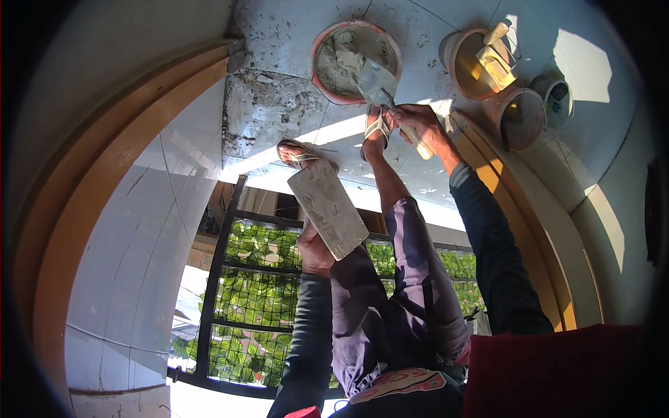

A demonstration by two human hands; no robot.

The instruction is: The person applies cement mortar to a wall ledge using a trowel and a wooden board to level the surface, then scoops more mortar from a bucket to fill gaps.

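Observation:
My right hand (420, 129) is closed around the wooden handle of a pointed trowel (376, 80). The trowel's grey-smeared blade reaches over the near right part of a round tub (319, 78) and overlaps the wet grey mortar (341, 57) inside. Lower and to the left, my left hand (316, 251) grips a flat rectangular plastering float (327, 209) from beneath. The float's upward face carries a thin smear of mortar, and its handle is hidden under the plate. Its far end lies in front of my left sandalled foot.
At the right stand a bucket (463, 83) with a wood-handled float (495, 66) across its rim, another bucket (524, 120) and a smaller pail (557, 103). Mortar crusts the floor (272, 104) left of the tub. A black metal grille (209, 299) and curved-looking wooden frames (104, 160) flank my legs.

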